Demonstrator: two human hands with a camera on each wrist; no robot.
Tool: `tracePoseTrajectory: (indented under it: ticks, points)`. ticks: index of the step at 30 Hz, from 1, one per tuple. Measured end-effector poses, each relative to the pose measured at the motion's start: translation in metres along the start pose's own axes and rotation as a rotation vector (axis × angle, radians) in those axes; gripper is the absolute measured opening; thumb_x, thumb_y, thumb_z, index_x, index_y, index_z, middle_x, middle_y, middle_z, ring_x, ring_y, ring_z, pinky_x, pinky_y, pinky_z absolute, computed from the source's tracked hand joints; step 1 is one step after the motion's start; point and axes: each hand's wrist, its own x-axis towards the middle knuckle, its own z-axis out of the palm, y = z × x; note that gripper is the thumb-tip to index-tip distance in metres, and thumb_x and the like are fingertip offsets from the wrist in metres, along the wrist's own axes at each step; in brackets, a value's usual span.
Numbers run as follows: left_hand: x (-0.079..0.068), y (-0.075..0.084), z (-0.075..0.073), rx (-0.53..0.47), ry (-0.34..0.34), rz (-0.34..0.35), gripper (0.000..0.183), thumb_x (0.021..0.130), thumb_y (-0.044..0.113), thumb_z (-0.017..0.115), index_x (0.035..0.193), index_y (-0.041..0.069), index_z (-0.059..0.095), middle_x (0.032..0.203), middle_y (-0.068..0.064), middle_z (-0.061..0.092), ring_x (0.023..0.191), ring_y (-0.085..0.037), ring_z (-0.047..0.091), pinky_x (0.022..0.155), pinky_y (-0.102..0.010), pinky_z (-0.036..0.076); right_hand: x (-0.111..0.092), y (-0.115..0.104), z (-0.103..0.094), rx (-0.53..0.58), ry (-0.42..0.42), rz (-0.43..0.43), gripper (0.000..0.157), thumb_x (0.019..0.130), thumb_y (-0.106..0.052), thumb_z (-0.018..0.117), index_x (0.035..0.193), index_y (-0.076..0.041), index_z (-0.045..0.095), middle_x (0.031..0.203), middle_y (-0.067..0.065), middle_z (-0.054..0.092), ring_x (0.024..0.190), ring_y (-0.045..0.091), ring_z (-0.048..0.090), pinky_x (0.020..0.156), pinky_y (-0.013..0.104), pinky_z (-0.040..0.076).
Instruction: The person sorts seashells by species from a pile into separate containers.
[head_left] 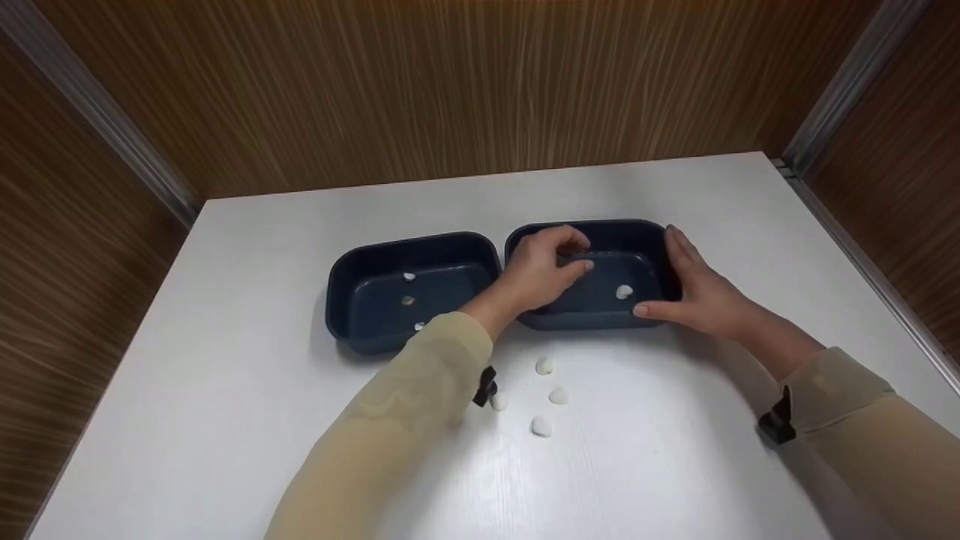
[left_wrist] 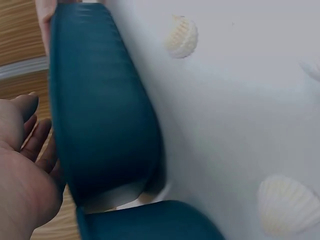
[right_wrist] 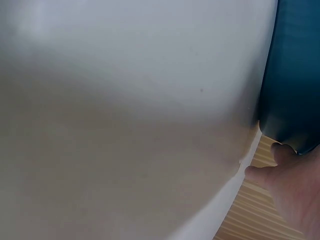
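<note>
My left hand [head_left: 536, 266] reaches over the right-hand dark blue tray [head_left: 581, 321], fingers loosely bent, thumb apart from them, nothing visible between. The left wrist view has this hand [left_wrist: 30, 170] beside the tray's wall [left_wrist: 100, 100]. A small white seashell [head_left: 624, 292] lies on that tray's floor. Against the tray's right end rests my right hand [head_left: 701, 292], fingers extended along the outside and thumb at the front rim. Only part of the right hand [right_wrist: 292, 185] shows in the right wrist view, close to the tray wall [right_wrist: 295, 75].
A second dark blue tray [head_left: 364, 341] stands close on the left, with small shells inside, one brownish [head_left: 407, 301]. Several pale seashells lie on the white table [head_left: 637, 450] in front, including a ridged one [left_wrist: 182, 37] and a fan-shaped one [left_wrist: 287, 205]. Wood-grain panels [head_left: 480, 90] surround the table.
</note>
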Motion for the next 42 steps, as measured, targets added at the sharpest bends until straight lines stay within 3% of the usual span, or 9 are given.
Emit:
tracePoseTrajectory:
  ticks: [6, 15, 20, 26, 31, 36, 42]
  points:
    - [-0.009, 0.016, -0.02, -0.031, -0.012, 0.042, 0.028, 0.104, 0.017, 0.072, 0.13, 0.008, 0.069, 0.128, -0.006, 0.07, 0.119, -0.019, 0.066, 0.104, -0.03, 0.051, -0.001, -0.001, -0.002, 0.011, -0.007, 0.01, 0.131, 0.091, -0.058, 0.079, 0.167, -0.018, -0.02, 0.175, 0.012, -0.021, 0.16, 0.047, -0.003, 0.121, 0.073, 0.014]
    - [-0.034, 0.04, -0.048, -0.053, -0.043, 0.109, 0.029, 0.105, 0.017, 0.07, 0.133, 0.008, 0.068, 0.128, -0.004, 0.069, 0.12, -0.019, 0.064, 0.104, -0.025, 0.049, -0.002, 0.004, -0.006, 0.008, -0.005, 0.006, 0.131, 0.091, -0.057, 0.08, 0.167, -0.017, -0.018, 0.175, 0.011, -0.02, 0.16, 0.046, -0.003, 0.121, 0.073, 0.014]
    - [-0.053, 0.045, -0.059, -0.038, -0.059, 0.13, 0.03, 0.105, 0.021, 0.071, 0.133, 0.011, 0.068, 0.13, -0.001, 0.069, 0.121, -0.013, 0.063, 0.105, -0.025, 0.048, -0.004, 0.007, -0.007, -0.008, 0.003, -0.012, 0.13, 0.091, -0.056, 0.079, 0.168, -0.014, -0.017, 0.176, 0.01, -0.019, 0.161, 0.045, -0.001, 0.121, 0.073, 0.017]
    - [-0.078, 0.044, -0.067, -0.056, -0.064, 0.166, 0.03, 0.104, 0.022, 0.072, 0.132, 0.012, 0.069, 0.128, 0.001, 0.071, 0.119, -0.012, 0.065, 0.101, -0.035, 0.053, -0.006, 0.007, -0.007, -0.008, 0.0, -0.001, 0.129, 0.092, -0.056, 0.079, 0.168, -0.016, -0.017, 0.176, 0.009, -0.02, 0.16, 0.046, -0.001, 0.12, 0.073, 0.017]
    - [-0.096, 0.039, -0.07, -0.056, -0.073, 0.191, 0.028, 0.103, 0.02, 0.073, 0.13, 0.011, 0.07, 0.125, 0.001, 0.072, 0.117, -0.014, 0.066, 0.099, -0.035, 0.054, -0.007, 0.007, -0.008, -0.004, -0.002, 0.006, 0.129, 0.091, -0.057, 0.079, 0.168, -0.017, -0.017, 0.176, 0.008, -0.02, 0.16, 0.047, 0.0, 0.12, 0.074, 0.017]
    - [-0.112, 0.034, -0.071, -0.057, -0.074, 0.186, 0.026, 0.102, 0.019, 0.075, 0.127, 0.012, 0.072, 0.122, 0.003, 0.072, 0.111, -0.006, 0.065, 0.097, -0.033, 0.055, -0.007, 0.007, -0.008, -0.004, 0.005, -0.003, 0.128, 0.092, -0.055, 0.079, 0.168, -0.015, -0.015, 0.176, 0.01, -0.018, 0.16, 0.048, 0.001, 0.12, 0.074, 0.017]
    - [-0.13, 0.025, -0.069, -0.08, -0.096, 0.155, 0.026, 0.101, 0.018, 0.076, 0.127, 0.012, 0.073, 0.121, 0.005, 0.073, 0.111, -0.009, 0.066, 0.098, -0.035, 0.055, -0.007, 0.007, -0.007, -0.004, 0.002, -0.007, 0.128, 0.092, -0.056, 0.079, 0.168, -0.015, -0.016, 0.176, 0.01, -0.019, 0.16, 0.048, 0.001, 0.12, 0.073, 0.017]
